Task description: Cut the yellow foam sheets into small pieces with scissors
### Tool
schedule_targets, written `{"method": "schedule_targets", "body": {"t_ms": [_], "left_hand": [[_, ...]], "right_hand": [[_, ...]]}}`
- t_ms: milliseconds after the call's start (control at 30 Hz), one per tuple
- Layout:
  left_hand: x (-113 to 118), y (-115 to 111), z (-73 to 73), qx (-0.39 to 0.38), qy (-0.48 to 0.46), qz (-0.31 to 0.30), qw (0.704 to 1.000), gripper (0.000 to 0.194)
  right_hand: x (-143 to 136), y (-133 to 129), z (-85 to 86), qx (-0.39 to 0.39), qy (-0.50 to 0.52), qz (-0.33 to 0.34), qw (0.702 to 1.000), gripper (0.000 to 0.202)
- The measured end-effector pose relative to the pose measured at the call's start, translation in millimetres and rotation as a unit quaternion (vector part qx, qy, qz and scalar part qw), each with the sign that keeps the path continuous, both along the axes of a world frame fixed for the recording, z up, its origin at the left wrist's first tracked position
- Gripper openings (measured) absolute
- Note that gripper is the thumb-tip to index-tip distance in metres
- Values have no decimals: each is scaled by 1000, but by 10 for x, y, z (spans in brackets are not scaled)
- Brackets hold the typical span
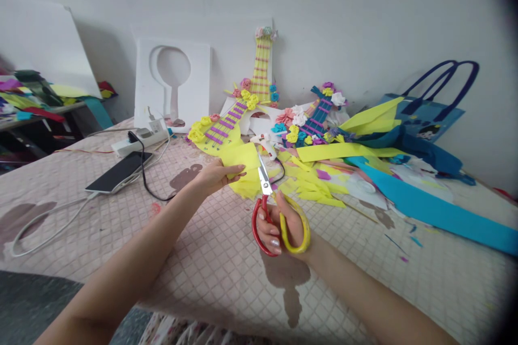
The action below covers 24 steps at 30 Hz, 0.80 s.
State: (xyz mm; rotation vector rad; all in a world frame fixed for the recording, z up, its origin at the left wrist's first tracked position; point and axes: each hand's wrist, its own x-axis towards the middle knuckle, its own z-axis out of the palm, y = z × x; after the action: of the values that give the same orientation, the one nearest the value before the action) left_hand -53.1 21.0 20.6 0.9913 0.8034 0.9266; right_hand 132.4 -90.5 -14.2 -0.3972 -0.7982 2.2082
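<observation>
My left hand (220, 175) pinches a piece of yellow crepe paper (243, 156) between thumb and fingers. In my right hand (281, 223) are scissors (265, 186) with one red and one yellow handle loop, their blades pointing away from me. The blade tips are at the paper's right edge; whether they touch it I cannot tell. Just behind lies a white glue gun (266, 145). A yellow guitar-shaped craft (224, 126) with purple strips and paper flowers lies beyond the left hand. Cut yellow strips (319, 186) are scattered right of the scissors.
A power strip (141, 138) and a black phone (119, 172) with cables lie at left. White foam board (140, 86) leans on the wall. To the right are a dark blue decorated craft (318, 118), a long blue paper strip (441, 205) and a blue bag (445, 118).
</observation>
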Motion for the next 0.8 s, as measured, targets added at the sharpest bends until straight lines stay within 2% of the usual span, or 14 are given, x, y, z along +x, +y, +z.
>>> {"method": "schedule_targets", "body": {"t_ms": [300, 800], "left_hand": [[21, -61, 16, 1, 20, -48, 999, 30], [11, -44, 22, 0, 27, -43, 999, 25]], "right_hand": [[19, 19, 10, 3, -4, 15, 1000, 61], [-16, -27, 75, 0, 11, -1, 1000, 58]]}}
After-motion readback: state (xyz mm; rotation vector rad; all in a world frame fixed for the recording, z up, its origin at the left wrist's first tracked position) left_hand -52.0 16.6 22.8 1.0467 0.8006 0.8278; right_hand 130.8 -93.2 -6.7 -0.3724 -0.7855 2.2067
